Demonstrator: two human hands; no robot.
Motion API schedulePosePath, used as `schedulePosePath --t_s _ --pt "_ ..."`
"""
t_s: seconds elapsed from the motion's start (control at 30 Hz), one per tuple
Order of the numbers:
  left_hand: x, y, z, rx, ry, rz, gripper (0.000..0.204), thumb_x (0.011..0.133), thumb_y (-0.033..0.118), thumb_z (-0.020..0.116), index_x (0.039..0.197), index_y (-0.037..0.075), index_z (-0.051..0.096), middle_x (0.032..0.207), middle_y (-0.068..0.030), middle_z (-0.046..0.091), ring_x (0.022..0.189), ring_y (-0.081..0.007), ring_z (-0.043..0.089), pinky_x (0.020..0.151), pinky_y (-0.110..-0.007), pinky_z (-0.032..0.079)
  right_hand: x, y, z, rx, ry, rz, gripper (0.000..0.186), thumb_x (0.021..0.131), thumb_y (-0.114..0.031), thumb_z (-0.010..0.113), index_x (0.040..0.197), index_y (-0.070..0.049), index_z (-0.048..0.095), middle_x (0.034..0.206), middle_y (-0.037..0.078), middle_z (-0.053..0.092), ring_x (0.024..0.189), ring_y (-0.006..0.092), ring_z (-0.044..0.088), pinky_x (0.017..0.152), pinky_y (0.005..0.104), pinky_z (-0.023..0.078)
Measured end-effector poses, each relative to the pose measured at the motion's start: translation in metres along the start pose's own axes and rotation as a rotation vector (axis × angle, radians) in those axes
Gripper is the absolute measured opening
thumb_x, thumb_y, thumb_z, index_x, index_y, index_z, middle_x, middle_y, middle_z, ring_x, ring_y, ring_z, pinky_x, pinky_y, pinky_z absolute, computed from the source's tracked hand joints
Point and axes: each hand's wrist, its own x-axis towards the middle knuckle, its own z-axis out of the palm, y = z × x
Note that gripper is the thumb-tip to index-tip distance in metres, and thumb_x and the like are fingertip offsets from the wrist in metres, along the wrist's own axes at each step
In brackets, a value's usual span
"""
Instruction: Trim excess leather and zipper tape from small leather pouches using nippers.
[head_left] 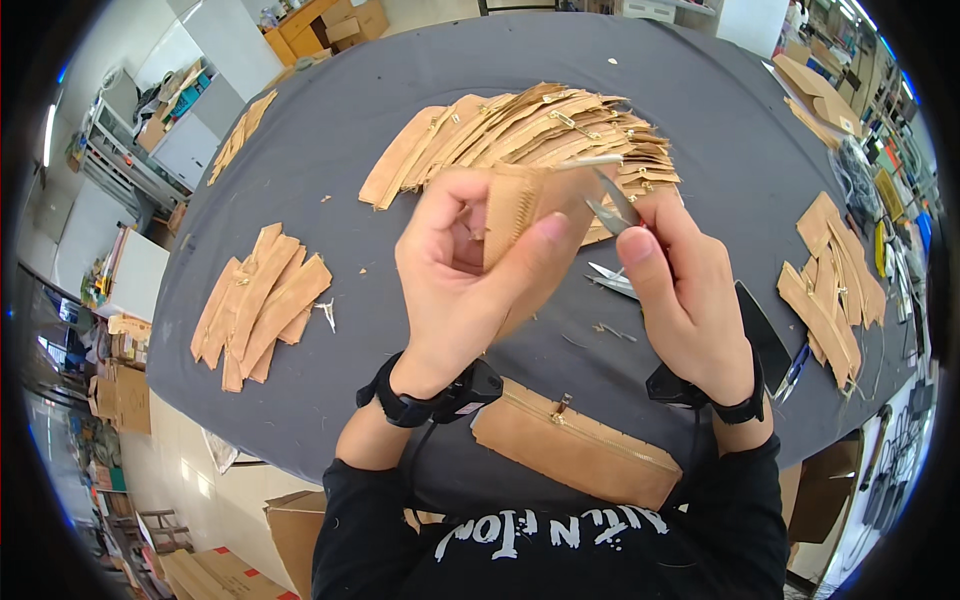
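My left hand (pixel 455 285) is closed on a tan zippered strip (pixel 514 205), folded over and raised above the table, with part of its zipper teeth showing. In my right hand (pixel 692 290) is a small pair of thread snips (pixel 618 208), gripped between thumb and fingers. Its blades point at the strip's right end, where a pale tape end (pixel 590 161) sticks out. Whether the blades touch the strip I cannot tell. Close to my body lies another tan zippered strip (pixel 575 445), flat, its slider near the upper edge.
A large fanned stack of zippered strips (pixel 540 125) fills the table's far middle. Smaller piles lie at left (pixel 262 300) and right (pixel 835 290). Metal blades (pixel 612 280) and thread scraps (pixel 615 331) rest beneath my hands. A blue-handled tool (pixel 793 372) is near the right edge.
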Motion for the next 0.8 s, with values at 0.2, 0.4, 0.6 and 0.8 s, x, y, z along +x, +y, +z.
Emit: schedulePosePath --t_s 0.2,0.4,0.6,0.8 --pt "-0.001 -0.014 -0.003 0.142 -0.07 0.151 0.021 0.072 -0.007 0.064 0.087 0.001 0.053 0.072 0.0032 0.048 0.065 -0.0035 0.044 0.058 -0.018 0.038 0.0 -0.001 -0.005 -0.049 -0.009 -0.029 0.023 0.083 -0.023 0.058 0.083 -0.001 0.05 0.057 0.007 0.045 0.046 0.0141 0.043 0.045 0.0249 0.036" --pt "0.002 -0.013 -0.009 0.345 -0.13 0.337 0.021 0.065 -0.01 0.068 0.081 0.003 0.062 0.068 0.0023 0.044 0.057 -0.0049 0.038 0.053 -0.019 0.031 0.0 -0.003 -0.013 -0.079 -0.039 -0.014 0.025 0.082 -0.023 0.061 0.077 -0.001 0.052 0.05 0.005 0.043 0.042 0.0138 0.042 0.042 0.0245 0.034" --pt "0.001 -0.01 -0.009 0.394 -0.094 0.319 0.025 0.062 -0.008 0.07 0.083 0.006 0.068 0.065 0.0026 0.044 0.055 -0.0054 0.037 0.049 -0.019 0.029 0.001 -0.007 -0.022 -0.109 -0.063 0.084 0.027 0.082 -0.023 0.061 0.071 0.0 0.053 0.047 0.005 0.041 0.041 0.0111 0.037 0.04 0.0247 0.031" --pt "0.003 -0.008 -0.009 0.581 -0.082 0.493 0.019 0.063 -0.008 0.07 0.077 0.004 0.066 0.065 0.001 0.044 0.056 -0.0068 0.039 0.049 -0.02 0.03 0.001 -0.008 -0.023 -0.096 -0.04 0.029 0.027 0.081 -0.024 0.063 0.07 -0.001 0.052 0.047 0.005 0.041 0.041 0.0107 0.035 0.04 0.0244 0.031"
